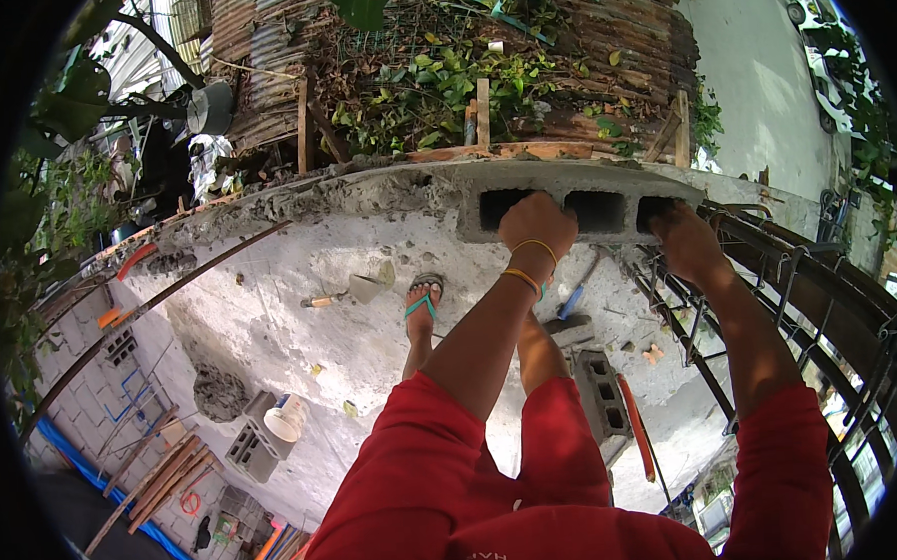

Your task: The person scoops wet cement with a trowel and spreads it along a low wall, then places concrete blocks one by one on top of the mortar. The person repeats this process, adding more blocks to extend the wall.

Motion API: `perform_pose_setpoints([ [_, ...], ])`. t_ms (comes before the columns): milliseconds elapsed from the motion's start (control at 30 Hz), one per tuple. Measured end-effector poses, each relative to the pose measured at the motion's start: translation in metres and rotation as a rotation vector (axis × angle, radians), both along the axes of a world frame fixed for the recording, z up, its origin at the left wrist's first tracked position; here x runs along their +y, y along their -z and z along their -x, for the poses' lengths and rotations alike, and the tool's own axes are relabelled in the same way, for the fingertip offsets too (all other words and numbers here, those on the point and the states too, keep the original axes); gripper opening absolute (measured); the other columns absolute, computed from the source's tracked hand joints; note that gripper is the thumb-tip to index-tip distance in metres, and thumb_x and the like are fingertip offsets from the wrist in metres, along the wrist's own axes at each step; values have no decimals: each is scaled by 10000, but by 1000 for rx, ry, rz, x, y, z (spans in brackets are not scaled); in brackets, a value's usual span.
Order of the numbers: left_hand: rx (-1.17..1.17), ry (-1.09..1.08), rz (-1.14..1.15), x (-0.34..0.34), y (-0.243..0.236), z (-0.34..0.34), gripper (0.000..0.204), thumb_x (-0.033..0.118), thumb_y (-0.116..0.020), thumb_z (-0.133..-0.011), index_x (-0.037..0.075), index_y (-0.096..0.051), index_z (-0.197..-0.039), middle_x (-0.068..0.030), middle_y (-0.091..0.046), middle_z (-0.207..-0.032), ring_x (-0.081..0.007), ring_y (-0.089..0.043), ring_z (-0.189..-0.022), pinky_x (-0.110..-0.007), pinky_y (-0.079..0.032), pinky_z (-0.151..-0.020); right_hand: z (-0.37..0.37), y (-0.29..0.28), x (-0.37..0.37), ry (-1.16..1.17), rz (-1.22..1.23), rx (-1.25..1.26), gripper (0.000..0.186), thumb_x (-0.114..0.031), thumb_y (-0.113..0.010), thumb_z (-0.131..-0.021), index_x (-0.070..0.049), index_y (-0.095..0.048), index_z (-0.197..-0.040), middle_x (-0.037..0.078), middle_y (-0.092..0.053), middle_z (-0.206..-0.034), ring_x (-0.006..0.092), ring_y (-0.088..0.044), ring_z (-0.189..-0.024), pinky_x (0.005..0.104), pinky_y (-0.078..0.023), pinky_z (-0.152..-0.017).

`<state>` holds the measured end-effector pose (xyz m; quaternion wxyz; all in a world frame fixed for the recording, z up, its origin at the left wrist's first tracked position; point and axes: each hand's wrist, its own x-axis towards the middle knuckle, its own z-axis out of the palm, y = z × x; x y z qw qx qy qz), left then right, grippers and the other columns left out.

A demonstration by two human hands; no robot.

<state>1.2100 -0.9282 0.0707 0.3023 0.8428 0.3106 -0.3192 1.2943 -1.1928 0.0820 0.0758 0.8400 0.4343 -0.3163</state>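
A grey hollow concrete block (544, 178) lies along the top of the low wall in front of me, its dark cells facing up. My left hand (539, 234) is closed over its near edge at the left cell, the fingertips hidden inside. At the right end, my right hand (689, 245) grips the block, with fingers curled into the right cell. Left of the block, a rough strip of wet mortar (365, 194) runs along the wall top. On the floor below rests a trowel (361, 289) with mortar on its blade. A blue-handled tool (572, 301) lies nearer my right foot.
Tied steel rebar (790, 310) stands close on the right. A mortar heap (219, 392), a white bucket (286, 417) and loose concrete blocks (254, 451) are at the left. Another hollow block (602, 393) sits by my right leg. Rusty corrugated roofing (259, 63) spreads beyond the wall.
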Motion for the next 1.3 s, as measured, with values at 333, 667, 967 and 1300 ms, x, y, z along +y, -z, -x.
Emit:
perform_pose_setpoints([
  [333,108,25,14,-2,-6,-9,438,462,-699,-886,34,-789,-856,-189,-771,-888,-365,-765,-854,-456,-616,-766,4,-28,60,849,-90,195,565,-521,-615,-966,35,-666,-1044,326,-702,-967,494,-686,-987,532,-538,-909],
  [667,23,-40,11,0,5,-12,591,551,-686,-864,-22,-757,-741,-258,-721,-752,-423,-747,-776,-468,-609,-755,25,18,78,922,-75,12,658,-539,-711,-894,112,-654,-972,348,-690,-855,519,-698,-904,542,-568,-795],
  [967,-313,17,91,27,-18,12,446,405,-728,-893,8,-683,-1091,-186,-741,-879,-375,-727,-875,-470,-551,-876,29,30,85,1026,52,73,662,-587,-610,-942,68,-633,-1032,307,-718,-926,454,-711,-946,555,-491,-951],
  [1300,-164,79,-112,107,-15,59,666,423,-795,-852,-85,-600,-1235,-290,-670,-1224,-454,-638,-1151,-495,-504,-956,30,22,83,969,46,-22,635,-572,-599,-954,55,-676,-1019,257,-723,-907,421,-704,-945,516,-487,-943],
])
